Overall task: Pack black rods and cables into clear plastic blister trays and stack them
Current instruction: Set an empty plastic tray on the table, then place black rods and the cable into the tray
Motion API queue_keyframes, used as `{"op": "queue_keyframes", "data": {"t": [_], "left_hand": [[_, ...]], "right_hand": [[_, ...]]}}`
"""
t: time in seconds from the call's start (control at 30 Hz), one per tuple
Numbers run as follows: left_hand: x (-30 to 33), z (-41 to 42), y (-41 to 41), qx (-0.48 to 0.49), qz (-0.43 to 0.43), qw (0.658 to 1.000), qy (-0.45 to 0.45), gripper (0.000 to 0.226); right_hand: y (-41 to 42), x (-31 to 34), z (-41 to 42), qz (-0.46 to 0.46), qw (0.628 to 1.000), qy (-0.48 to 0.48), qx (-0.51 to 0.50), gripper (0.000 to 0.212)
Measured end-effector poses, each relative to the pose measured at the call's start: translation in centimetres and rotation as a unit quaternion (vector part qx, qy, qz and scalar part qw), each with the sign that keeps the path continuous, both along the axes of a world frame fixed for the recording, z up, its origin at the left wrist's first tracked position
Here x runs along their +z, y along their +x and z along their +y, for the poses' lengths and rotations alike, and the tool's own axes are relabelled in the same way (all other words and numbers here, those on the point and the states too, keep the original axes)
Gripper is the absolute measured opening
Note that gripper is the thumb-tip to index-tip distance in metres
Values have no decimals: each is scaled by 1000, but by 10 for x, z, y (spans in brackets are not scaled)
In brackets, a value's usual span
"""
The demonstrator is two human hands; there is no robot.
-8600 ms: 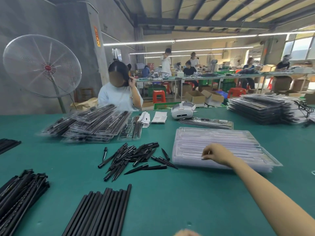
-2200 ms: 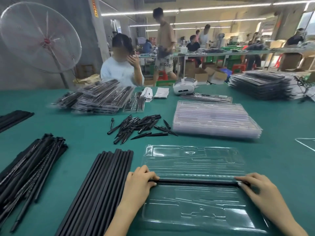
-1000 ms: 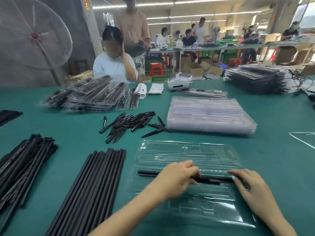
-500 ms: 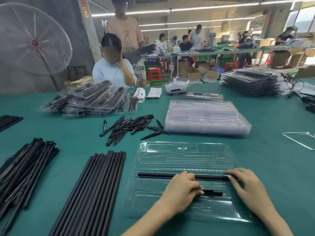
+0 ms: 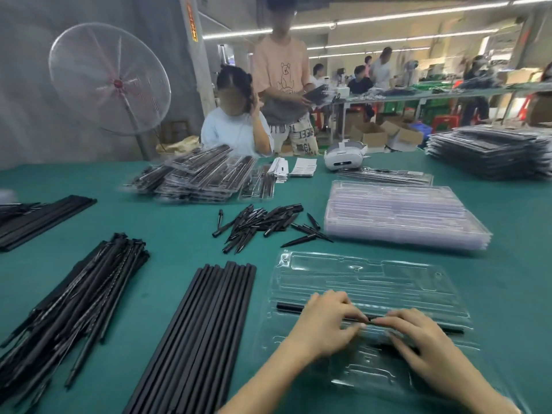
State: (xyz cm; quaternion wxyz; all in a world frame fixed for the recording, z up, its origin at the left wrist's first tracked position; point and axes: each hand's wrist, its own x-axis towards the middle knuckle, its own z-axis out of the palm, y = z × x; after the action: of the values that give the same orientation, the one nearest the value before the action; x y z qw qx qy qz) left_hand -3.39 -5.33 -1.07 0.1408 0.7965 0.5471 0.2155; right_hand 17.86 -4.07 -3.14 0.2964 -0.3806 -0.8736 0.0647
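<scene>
Head view: an open clear blister tray (image 5: 370,282) is seen lying on the green table (image 5: 179,234), at the near right of the scene, with one long black rod (image 5: 288,307) laid across its middle channel. The left hand (image 5: 325,327) and the right hand (image 5: 418,339) are both spread low over the tray, fingertips meeting near the rod's middle; the fingers are curved and seem to be pressing on it, though whether a second, shorter piece is pinched beneath them cannot be told, since the hands hide that part.

The step in hand is judged to be seating the rod in its moulded groove. It would be done well if pressure were run outward from the middle toward both ends, so that the rod snaps in along its whole length, while the thin tray is kept flat against the table.

The supply of loose rods (image 5: 206,333) lies just left of the tray, the short black tips (image 5: 260,222) farther off, and the stack of empty trays (image 5: 400,216) beyond on the right.
</scene>
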Motion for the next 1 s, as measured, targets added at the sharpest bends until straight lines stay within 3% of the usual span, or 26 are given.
{"op": "queue_keyframes", "data": {"t": [0.07, 0.13, 0.23, 0.3, 0.37, 0.43, 0.53, 0.6, 0.73, 0.8, 0.87, 1.0], "left_hand": [[8, 4, -54, 96, -49, 993, 40, 21], [15, 6, -117, 209, -61, 973, 81, 23], [15, 2, -201, 339, -11, 938, 73, 32], [8, -3, -245, 391, 34, 918, 52, 43], [4, -12, -283, 447, 82, 890, 34, 57], [5, -23, -315, 499, 118, 858, -5, 68], [6, -42, -347, 536, 139, 833, -22, 71], [10, -58, -366, 576, 120, 808, -9, 68], [18, -98, -410, 657, 92, 739, -118, 87], [21, -109, -425, 668, -9, 723, -179, 105], [24, -112, -434, 648, -56, 726, -221, 108], [17, -111, -429, 616, 5, 765, -189, 108]], "right_hand": [[-11, 1, -2, -17, 999, -31, 5, 30], [-27, 2, 0, -30, 997, -66, 29, 24], [-74, 7, 3, -63, 987, -105, 101, 22], [-125, 15, 1, 11, 968, -183, 170, 24], [-187, 26, -4, 150, 909, -319, 224, 28], [-256, 36, -11, 239, 819, -468, 228, 30], [-351, 46, -27, 287, 675, -647, 208, 43], [-398, 51, -38, 287, 631, -698, 177, 48], [-451, 44, -64, 223, 630, -726, 161, 55], [-464, 39, -76, 213, 624, -732, 169, 59], [-473, 36, -83, 218, 619, -734, 175, 62], [-475, 29, -87, 225, 633, -721, 170, 67]]}}
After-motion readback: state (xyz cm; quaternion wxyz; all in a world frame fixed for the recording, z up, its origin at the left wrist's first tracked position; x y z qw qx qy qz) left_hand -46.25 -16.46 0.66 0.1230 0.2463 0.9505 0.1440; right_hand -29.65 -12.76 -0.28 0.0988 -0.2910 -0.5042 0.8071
